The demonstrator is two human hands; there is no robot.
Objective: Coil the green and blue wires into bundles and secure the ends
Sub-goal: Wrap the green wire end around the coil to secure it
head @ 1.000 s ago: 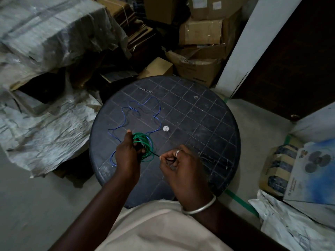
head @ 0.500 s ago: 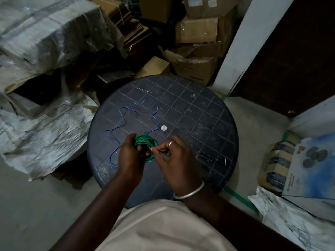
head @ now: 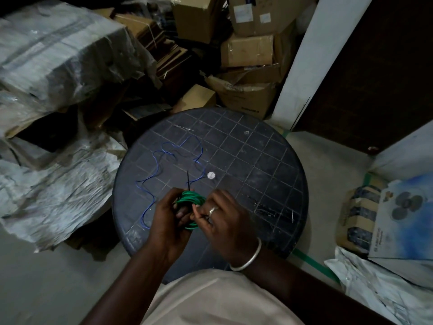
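Note:
The green wire (head: 190,198) is wound into a small coil held just above the round dark table (head: 257,165). My left hand (head: 169,219) grips the coil's left side, fingers through its middle. Against the coil's right side, my right hand (head: 222,219) pinches the wire with thumb and fingers. A short dark wire end (head: 188,180) sticks up from the coil. Loose and uncoiled, the blue wire (head: 161,158) lies in wavy loops on the table's left half, beyond my hands.
A small white disc (head: 211,175) marks the table's centre. Cardboard boxes (head: 246,50) and plastic-wrapped bundles (head: 58,55) crowd the floor behind and to the left. A fan box (head: 407,216) and sacks sit at right. A white pillar (head: 311,59) stands behind.
My right hand has moved left from beside the coil to press against it. A dark wire end now stands up from the coil.

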